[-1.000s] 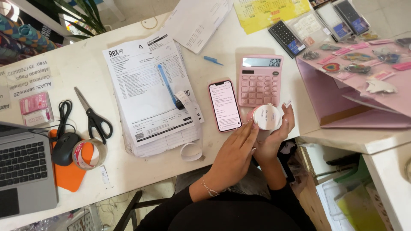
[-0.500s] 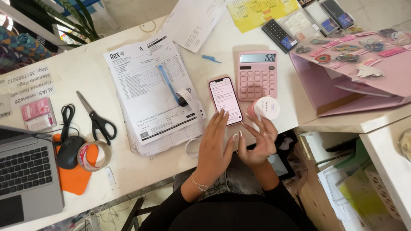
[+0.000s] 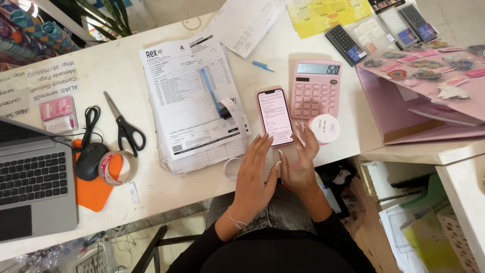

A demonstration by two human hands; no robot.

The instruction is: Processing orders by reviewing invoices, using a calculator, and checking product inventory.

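Note:
My left hand (image 3: 255, 172) hovers palm down at the desk's front edge, fingers spread, its tips just below a pink-cased phone (image 3: 275, 116) with a lit screen. My right hand (image 3: 298, 162) is beside it, fingers apart, touching the left hand's edge. A small round white jar (image 3: 324, 129) stands on the desk just off my right fingertips; neither hand holds it. A pink calculator (image 3: 316, 88) lies behind the jar and phone.
A stack of printed papers (image 3: 192, 101) with a blue pen (image 3: 209, 93) lies to the left. Further left are scissors (image 3: 124, 126), a tape roll (image 3: 113, 168), a mouse (image 3: 91, 161) and a laptop (image 3: 35, 177). A pink folder (image 3: 404, 111) holding stickers sits at the right.
One second ago my right hand held the white jar up. The jar now stands on the desk by the calculator, and both hands have drawn together at the desk edge.

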